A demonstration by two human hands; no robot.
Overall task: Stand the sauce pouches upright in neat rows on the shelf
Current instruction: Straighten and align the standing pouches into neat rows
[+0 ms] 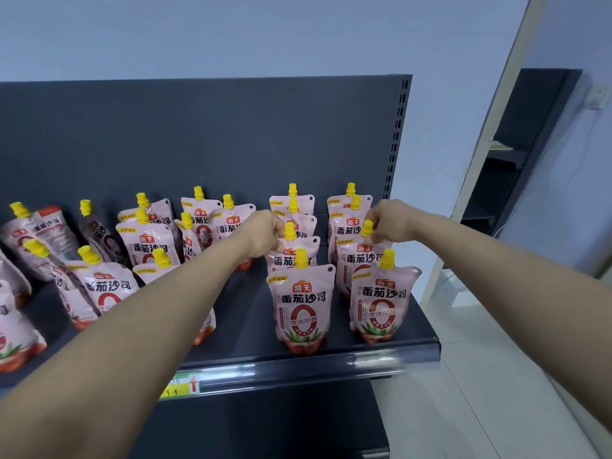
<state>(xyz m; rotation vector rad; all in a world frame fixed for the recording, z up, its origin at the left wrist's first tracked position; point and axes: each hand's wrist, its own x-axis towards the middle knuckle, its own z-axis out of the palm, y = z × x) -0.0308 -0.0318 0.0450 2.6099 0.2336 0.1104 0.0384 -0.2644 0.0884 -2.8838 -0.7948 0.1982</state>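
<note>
Nearest, along the lip of the shelf [414,339], two tomato sauce pouches stand square to the price rail [298,372]. The left front pouch [299,306] and the right front pouch [384,303] are well apart, and each heads a row running back. They look like the guides for the step in hand, which I judge to be truing up the second pouch in each row.

To do that well, lift each one only slightly by its top. Set its base fully down, with the label facing forward and its cap directly behind the cap in front. Soft pouches slump, so let go only once the base has settled, and avoid nudging the front ones toward the edge.

Just behind, the left hand [261,233] curls its fingers about the top corner of the left second pouch [284,260], beside its cap. The back of the hand hides how the fingertips meet. The right hand [387,221] pinches the top of the right second pouch [362,260] at its yellow cap [366,228], fingers bent close.

Farther back, more pouches stand in both rows against the dark back panel [198,134]. Off to the left, the leaning pouches [99,289] are unsorted, several of them tipped and overlapping.
</note>
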